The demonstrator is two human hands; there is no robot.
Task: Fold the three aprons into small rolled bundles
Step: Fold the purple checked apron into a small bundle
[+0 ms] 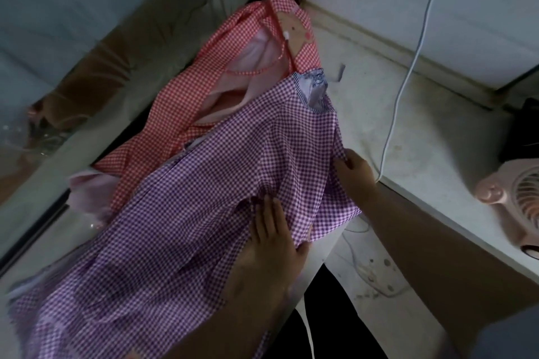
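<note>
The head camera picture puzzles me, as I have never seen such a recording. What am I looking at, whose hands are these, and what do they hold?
No machine here: a person wears a wide-angle camera on the head, so you look down along their own arms. The left hand lies with straight fingers on a purple checked apron, pressing it down. The right hand pinches that apron's edge. Behind it lies a red checked apron, still unfolded and partly under the purple one. Both rest on a pale counter by a wall. A white cable hangs down to the counter, and a pink fan stands at the right.
</note>
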